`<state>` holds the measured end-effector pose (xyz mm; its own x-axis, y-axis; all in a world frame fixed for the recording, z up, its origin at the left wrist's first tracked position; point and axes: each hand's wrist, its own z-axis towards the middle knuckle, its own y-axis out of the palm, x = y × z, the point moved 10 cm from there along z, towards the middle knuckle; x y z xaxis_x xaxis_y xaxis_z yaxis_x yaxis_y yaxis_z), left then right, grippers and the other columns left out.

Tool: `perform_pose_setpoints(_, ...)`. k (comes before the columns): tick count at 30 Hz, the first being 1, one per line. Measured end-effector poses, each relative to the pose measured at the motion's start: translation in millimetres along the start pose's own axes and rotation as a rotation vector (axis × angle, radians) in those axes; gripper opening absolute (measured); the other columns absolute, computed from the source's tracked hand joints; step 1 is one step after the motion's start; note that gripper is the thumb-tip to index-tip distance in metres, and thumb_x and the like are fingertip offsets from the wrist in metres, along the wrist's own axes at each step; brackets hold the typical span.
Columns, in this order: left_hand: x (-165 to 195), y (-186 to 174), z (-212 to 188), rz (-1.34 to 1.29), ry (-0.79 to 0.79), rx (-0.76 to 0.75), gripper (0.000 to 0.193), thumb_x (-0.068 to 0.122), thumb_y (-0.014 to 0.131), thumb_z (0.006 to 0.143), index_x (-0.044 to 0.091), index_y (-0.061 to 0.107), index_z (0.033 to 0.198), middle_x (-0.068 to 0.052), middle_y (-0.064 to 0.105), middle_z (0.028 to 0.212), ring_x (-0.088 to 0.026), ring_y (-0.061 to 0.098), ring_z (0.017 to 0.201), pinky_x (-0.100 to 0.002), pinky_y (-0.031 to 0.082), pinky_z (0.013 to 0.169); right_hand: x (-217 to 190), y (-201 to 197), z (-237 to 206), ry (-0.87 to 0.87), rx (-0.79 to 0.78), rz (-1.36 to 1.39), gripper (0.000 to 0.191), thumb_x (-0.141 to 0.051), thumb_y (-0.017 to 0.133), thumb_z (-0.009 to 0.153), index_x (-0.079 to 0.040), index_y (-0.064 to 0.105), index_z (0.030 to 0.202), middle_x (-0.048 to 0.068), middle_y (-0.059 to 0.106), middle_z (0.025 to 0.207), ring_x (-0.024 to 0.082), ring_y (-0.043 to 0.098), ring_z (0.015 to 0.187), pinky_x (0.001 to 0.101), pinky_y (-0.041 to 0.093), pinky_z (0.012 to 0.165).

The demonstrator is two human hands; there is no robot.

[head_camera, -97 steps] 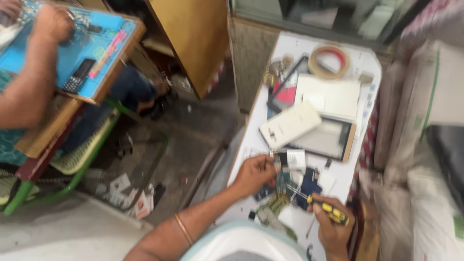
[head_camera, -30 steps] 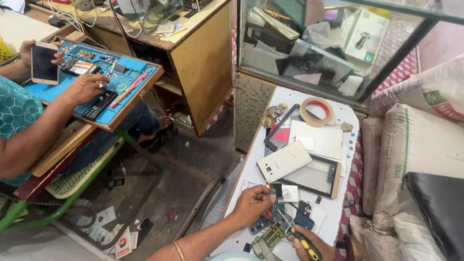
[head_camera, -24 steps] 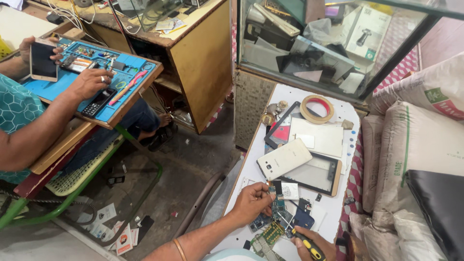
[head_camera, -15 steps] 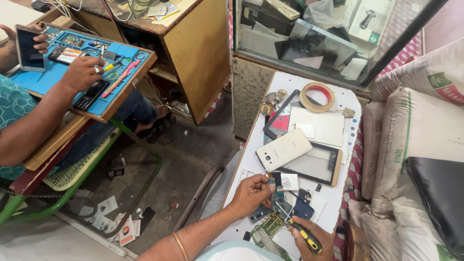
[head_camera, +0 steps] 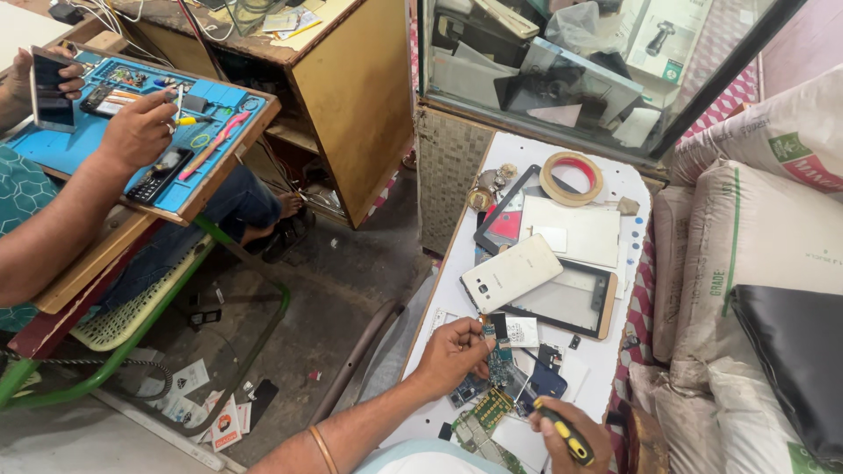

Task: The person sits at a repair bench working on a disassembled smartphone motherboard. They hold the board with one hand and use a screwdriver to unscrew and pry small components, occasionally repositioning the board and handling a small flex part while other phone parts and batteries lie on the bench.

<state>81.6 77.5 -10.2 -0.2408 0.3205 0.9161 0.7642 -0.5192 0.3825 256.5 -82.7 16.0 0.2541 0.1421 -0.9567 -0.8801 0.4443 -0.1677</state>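
My left hand [head_camera: 452,353] pinches a small phone circuit board [head_camera: 502,369] down on the white table [head_camera: 628,237]. In my right hand [head_camera: 572,436], at the frame's bottom edge, is a yellow-and-black screwdriver [head_camera: 564,434], its tip reaching toward the board. More green circuit boards [head_camera: 488,412] and a dark blue phone part [head_camera: 548,383] lie between the hands. Just beyond them lie a white phone back cover [head_camera: 510,273] and a gold-rimmed phone frame [head_camera: 569,301].
A tape roll [head_camera: 571,178], a white sheet [head_camera: 571,232] and a red-and-black phone [head_camera: 507,221] sit farther back. A glass display case [head_camera: 562,61] stands behind. Stacked sacks [head_camera: 746,263] line the right. At left another person's hands [head_camera: 136,132] work over a blue repair mat [head_camera: 189,140].
The camera view has tilted down and closer, so both hands sit higher in frame. The screwdriver tip has moved nearer the board. The other person's hand shifted on the blue mat.
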Motion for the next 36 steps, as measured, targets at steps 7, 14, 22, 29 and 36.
perform_pose_setpoints(7, 4, 10, -6, -0.069, -0.032, -0.015, 0.022, 0.014, 0.069, 0.098, -0.003, 0.063, 0.111, -0.004, 0.068, 0.079, -0.009, 0.068, 0.063, -0.023, 0.059, 0.057, 2, -14, 9, 0.045, 0.233, 0.174, 0.031, 0.0, 0.069, 0.092, 0.009, 0.065, 0.121, 0.026, 0.076, 0.1, 0.019, 0.07, 0.072, 0.0316, 0.06, 0.069)
perform_pose_setpoints(14, 15, 56, -35, 0.061, 0.015, -0.246, 0.026, 0.014, 0.069, 0.103, -0.007, 0.063, 0.117, -0.006, 0.068, 0.084, -0.007, 0.066, 0.071, -0.021, 0.056, 0.062, -2, -7, 11, 0.047, 0.19, 0.227, 0.034, -0.001, 0.073, 0.087, 0.006, 0.065, 0.119, 0.022, 0.075, 0.103, 0.018, 0.073, 0.089, 0.0295, 0.059, 0.083)
perform_pose_setpoints(22, 17, 73, -49, 0.195, -0.074, -0.355, 0.027, 0.019, 0.073, 0.099, -0.003, 0.065, 0.112, -0.005, 0.071, 0.089, -0.008, 0.071, 0.078, -0.021, 0.056, 0.065, 6, -6, 18, 0.188, 0.175, 0.08, 0.031, 0.002, 0.079, 0.08, 0.005, 0.07, 0.11, 0.017, 0.077, 0.096, 0.016, 0.072, 0.089, 0.0293, 0.058, 0.081)
perform_pose_setpoints(29, 14, 69, -51, 0.301, -0.033, -0.379, 0.031, 0.022, 0.084, 0.095, -0.004, 0.07, 0.102, -0.006, 0.072, 0.085, -0.006, 0.067, 0.075, -0.018, 0.051, 0.064, 8, 3, 23, 0.233, 0.08, 0.375, 0.033, 0.009, 0.076, 0.079, 0.006, 0.063, 0.109, 0.022, 0.076, 0.096, 0.022, 0.073, 0.091, 0.0343, 0.059, 0.084)
perform_pose_setpoints(36, 16, 84, -57, 0.014, -0.045, -0.485, 0.052, 0.016, 0.087, 0.085, -0.001, 0.066, 0.129, -0.001, 0.069, 0.095, 0.0, 0.062, 0.078, -0.013, 0.05, 0.068, 10, 10, 22, 0.229, -0.109, 0.501, 0.036, 0.013, 0.076, 0.078, 0.003, 0.06, 0.109, 0.022, 0.073, 0.092, 0.022, 0.072, 0.086, 0.0358, 0.057, 0.076)
